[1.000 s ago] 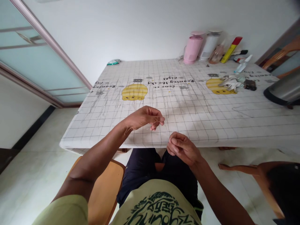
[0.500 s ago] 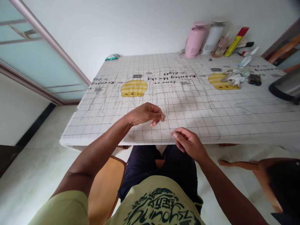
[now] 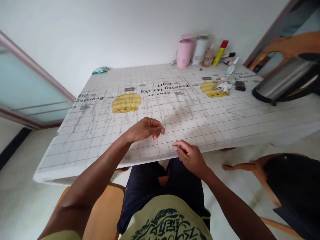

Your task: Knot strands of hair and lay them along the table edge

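Over the front part of the table, my left hand (image 3: pixel 147 129) is closed in a pinch, its thumb against the bent fingers. My right hand (image 3: pixel 190 156) hovers at the table's front edge, a little lower and to the right, its thumb and fingertips also pressed together. Anything between the fingertips of either hand is too small to make out. The hands are apart, with the grid-patterned tablecloth (image 3: pixel 165 110) beneath them.
A pink cylinder (image 3: pixel 184 53), a white cylinder (image 3: pixel 200 50), a bottle (image 3: pixel 208 57) and a yellow-red tube (image 3: pixel 220 53) line the back wall. Crumpled gloves (image 3: pixel 223 85) and a steel kettle (image 3: pixel 280 78) lie right. A green packet (image 3: pixel 100 70) is back left.
The view has turned to the right, bringing the whole kettle and a chair back into sight. Both hands keep nearly the same pose, with the right fingers drawn closer together.
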A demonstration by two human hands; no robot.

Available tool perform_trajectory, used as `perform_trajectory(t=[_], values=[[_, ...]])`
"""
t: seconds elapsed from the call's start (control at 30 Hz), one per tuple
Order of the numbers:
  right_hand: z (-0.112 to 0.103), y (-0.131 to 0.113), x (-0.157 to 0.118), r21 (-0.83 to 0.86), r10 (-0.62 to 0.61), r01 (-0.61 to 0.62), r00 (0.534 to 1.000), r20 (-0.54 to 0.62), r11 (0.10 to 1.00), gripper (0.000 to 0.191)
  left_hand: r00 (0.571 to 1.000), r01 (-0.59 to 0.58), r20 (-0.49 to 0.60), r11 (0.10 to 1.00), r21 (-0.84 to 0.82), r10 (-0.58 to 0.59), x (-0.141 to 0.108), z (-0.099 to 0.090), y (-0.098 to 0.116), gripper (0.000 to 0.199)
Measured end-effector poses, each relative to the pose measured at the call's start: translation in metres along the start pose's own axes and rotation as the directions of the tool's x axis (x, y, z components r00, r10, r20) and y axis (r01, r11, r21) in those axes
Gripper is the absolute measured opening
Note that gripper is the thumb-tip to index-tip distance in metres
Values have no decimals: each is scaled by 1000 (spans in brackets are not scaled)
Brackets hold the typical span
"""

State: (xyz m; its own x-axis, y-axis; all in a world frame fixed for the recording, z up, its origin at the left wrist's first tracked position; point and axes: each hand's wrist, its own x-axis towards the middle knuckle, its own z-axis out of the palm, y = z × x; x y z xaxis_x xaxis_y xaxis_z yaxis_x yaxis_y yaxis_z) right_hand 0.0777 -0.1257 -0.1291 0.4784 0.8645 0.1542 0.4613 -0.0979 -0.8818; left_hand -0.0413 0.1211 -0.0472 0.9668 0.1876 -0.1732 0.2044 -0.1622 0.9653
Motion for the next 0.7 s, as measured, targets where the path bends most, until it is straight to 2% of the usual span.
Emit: perform_trajectory(t=[0.13, 0.33, 0.43, 0.6, 0.7], values=[[-4, 1, -3, 0, -5, 5, 1000, -29, 1000, 21, 1000, 9, 5, 1000, -14, -9, 5, 4, -1, 25], [-12, 11, -12, -227, -185, 180, 983, -3, 957, 27, 999, 13, 35, 999, -44, -12, 14, 11, -2, 27], [-19, 17, -15, -288, -232, 217, 973, -20, 933, 28, 998, 10, 58, 999, -42, -8, 18, 16, -1, 28], [-39, 21, -16, -307, -206, 175, 976, -71, 935, 29, 998, -18, 65, 997, -77, 23, 27, 26, 2, 43], [-58, 22, -17, -337, -166, 132, 983, -73, 932, 30, 1000, -24, 7, 988, -153, 25, 35, 29, 1, 54]])
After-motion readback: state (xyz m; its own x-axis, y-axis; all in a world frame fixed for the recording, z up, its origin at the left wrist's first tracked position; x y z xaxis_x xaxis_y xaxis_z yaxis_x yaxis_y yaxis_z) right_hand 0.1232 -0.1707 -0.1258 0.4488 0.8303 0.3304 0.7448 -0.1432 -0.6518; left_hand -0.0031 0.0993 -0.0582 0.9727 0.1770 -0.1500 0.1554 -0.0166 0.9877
